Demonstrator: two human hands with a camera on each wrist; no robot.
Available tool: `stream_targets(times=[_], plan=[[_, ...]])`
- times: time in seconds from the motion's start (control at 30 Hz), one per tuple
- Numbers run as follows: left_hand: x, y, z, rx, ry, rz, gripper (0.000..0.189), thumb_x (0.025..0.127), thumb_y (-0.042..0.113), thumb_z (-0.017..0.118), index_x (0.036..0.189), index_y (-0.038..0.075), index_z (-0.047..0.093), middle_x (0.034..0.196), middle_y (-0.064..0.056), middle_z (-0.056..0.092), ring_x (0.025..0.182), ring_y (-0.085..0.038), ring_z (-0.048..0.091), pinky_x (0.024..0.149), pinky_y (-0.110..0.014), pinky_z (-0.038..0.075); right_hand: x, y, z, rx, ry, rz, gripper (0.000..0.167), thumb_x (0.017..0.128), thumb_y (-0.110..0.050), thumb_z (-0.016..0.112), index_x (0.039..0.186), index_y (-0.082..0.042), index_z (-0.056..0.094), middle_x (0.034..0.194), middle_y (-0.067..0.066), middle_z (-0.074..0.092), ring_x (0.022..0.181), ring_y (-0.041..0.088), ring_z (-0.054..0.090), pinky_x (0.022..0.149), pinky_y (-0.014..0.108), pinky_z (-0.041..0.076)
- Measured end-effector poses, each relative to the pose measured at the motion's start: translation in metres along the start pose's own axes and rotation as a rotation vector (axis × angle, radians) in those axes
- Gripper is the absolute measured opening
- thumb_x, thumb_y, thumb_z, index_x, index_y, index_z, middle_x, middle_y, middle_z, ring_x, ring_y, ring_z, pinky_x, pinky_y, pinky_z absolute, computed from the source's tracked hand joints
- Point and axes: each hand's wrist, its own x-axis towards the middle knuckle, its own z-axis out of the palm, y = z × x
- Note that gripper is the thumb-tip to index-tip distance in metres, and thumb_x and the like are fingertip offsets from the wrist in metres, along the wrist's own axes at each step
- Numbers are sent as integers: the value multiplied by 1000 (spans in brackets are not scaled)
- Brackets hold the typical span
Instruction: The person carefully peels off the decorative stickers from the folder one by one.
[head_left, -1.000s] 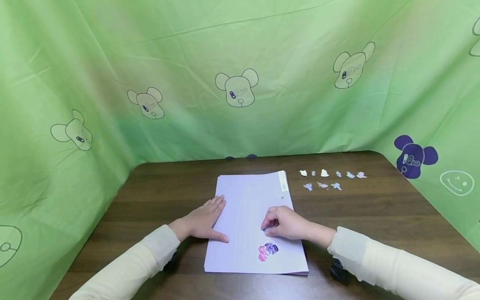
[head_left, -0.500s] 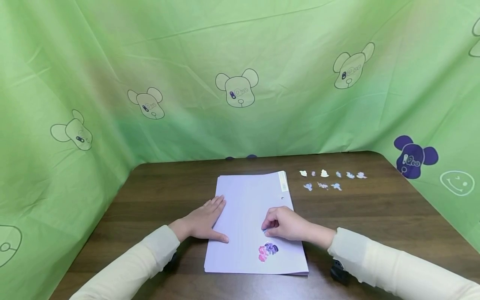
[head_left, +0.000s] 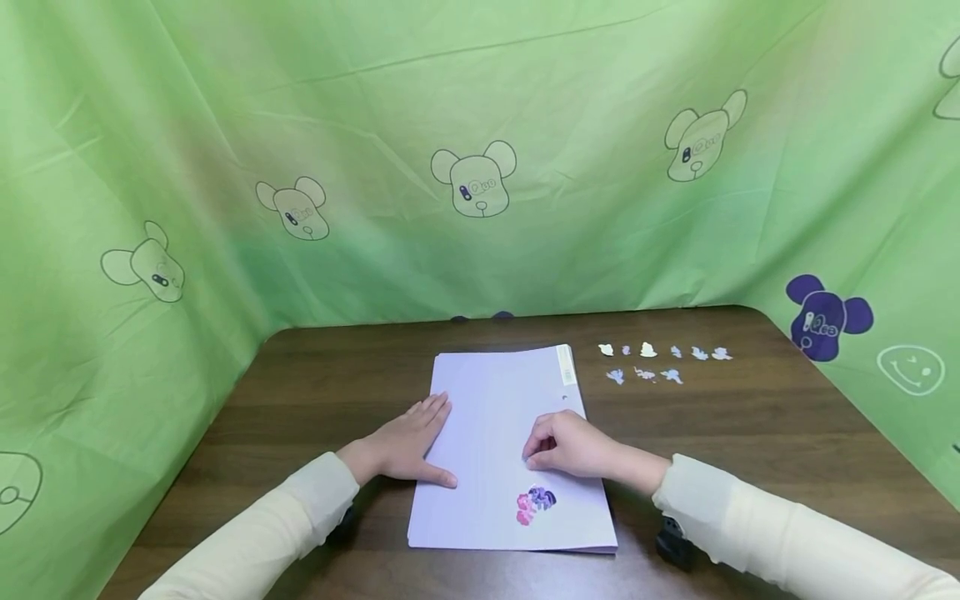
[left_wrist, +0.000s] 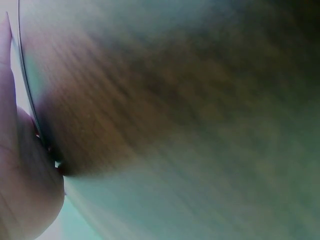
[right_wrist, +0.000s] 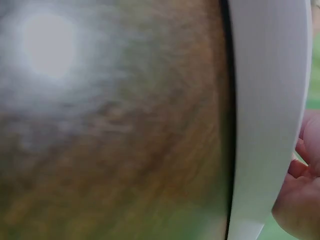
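Note:
A white pad of paper, with a barcode label at its top right corner, lies in the middle of the table. My left hand rests flat over its left edge, fingers straight and thumb spread. Above the lower right of the sheet, my right hand pinches a small bluish sticker between thumb and index finger, mostly hidden by the fingertips. Just below it, a pink sticker and a purple sticker sit side by side on the paper. In the right wrist view only part of the right hand shows.
On the wooden table, several small cut-out stickers lie in two rows right of the pad, among them a white cut-out and a blue one. A green printed curtain surrounds the table.
Both hands stay in place on the pad. The bluish sticker in the right fingertips shows less than before, and the head view has shifted very slightly.

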Motion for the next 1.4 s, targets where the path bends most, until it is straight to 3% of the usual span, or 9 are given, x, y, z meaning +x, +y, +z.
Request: stream_targets(times=[0.3, 0.63, 1.0, 1.4], plan=[[0, 0, 1, -11, 1, 2, 121, 75, 86, 45, 156, 4, 7, 162, -12, -1, 147, -24, -2, 117, -39, 8, 1, -2, -5, 62, 53, 67, 5, 86, -9, 73, 81, -10, 73, 74, -11, 64, 68, 4, 52, 63, 25, 45], [-2, 1, 1, -22, 3, 5, 120, 76, 85, 46, 155, 3, 8, 162, -13, 0, 147, -24, -1, 117, -39, 8, 1, -2, -12, 112, 58, 147, 9, 91, -10, 67, 85, -7, 71, 68, -5, 61, 63, 8, 51, 58, 24, 44], [-2, 1, 0, -23, 8, 7, 120, 76, 84, 47, 155, 3, 8, 162, -13, 0, 147, -25, 0, 117, -39, 9, -3, 4, -31, 230, 116, 246, 18, 99, -12, 58, 87, 1, 64, 68, 5, 57, 57, 16, 53, 50, 27, 48], [0, 0, 3, -1, 9, 6, 120, 76, 86, 44, 156, 4, 7, 162, -12, 0, 147, -24, -1, 117, -38, 9, -23, 35, -58, 165, 215, 272, 21, 101, -7, 51, 88, 4, 63, 74, 8, 61, 68, 20, 58, 59, 30, 54]])
